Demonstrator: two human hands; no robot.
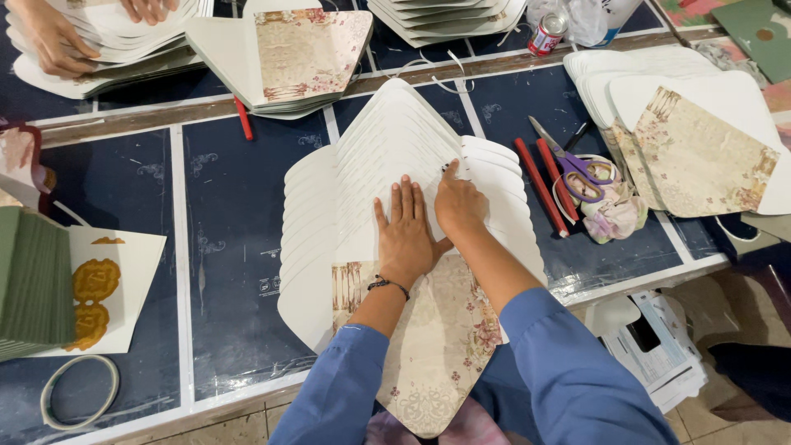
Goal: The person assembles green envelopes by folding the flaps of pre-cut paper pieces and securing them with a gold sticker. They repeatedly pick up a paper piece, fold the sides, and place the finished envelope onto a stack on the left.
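**Reader:** Head view — where are my hands?

**Describer:** Both rest on a fanned stack of white card cut-outs (395,156) in the middle of the dark desk (231,247). Your left hand (405,239) lies flat, fingers (404,202) straight and close together, palm pressing down; that weight seems to hold the staggered sheets from sliding. Your right hand (458,202) sits just beside it, touching, fingers curled and bunched at one sheet's edge. Whether they pinch the sheet, I cannot tell.

**Reader:** How is the stack laid?

**Describer:** Each sheet is offset from the next, so every edge shows — likely for reaching them one at a time. A floral patterned sheet (445,346) lies under your wrists, overhanging the near edge.

**Reader:** Anything else close?

**Describer:** Purple-handled scissors (573,165) and two red sticks (540,181) lie to the right, apart from the stack. Across the desk, another person's hand (53,41) rests on a similar pile.
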